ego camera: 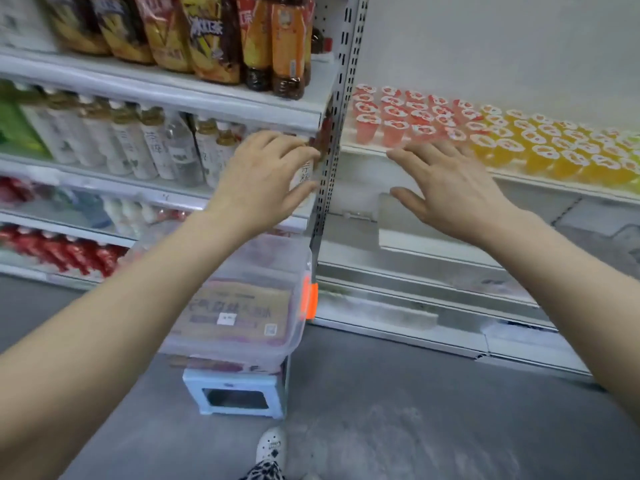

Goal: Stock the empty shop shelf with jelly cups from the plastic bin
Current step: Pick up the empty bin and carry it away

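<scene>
A person's bare arms reach toward a shop shelf (367, 150) where jelly cups stand in tight rows: red jelly cups (394, 119) at the left end, orange jelly cups (540, 150) beside them to the right, and a few green jelly cups (632, 140) at the frame's far right edge. The left hand (266, 174) hangs in front of the neighbouring shelving, just beside the perforated metal upright (332, 133) that divides the two units, fingers straight and spread; its grip is wide and holds nothing. The right hand (450, 188) is raised in front of the shelf's front edge, below the red and first orange cups, fingers likewise fanned out, its grip wide and bare; whether any fingertip touches the shelf cannot be told through the motion blur. Below the left forearm, a clear plastic bin (298, 268) with an orange latch (310, 301) sits on a small pale-blue stool (235, 393) on the grey floor (415, 410), close against the foot of the shelving; a brown printed card shows through it, and no cups can be made out inside. To the left, snack bags (207, 36) and dark tea bottles (287, 46) fill the top shelf, white-labelled bottles (138, 143) the one beneath, red packs (62, 251) lower down. A white shoe (272, 445) shows at the bottom edge.
</scene>
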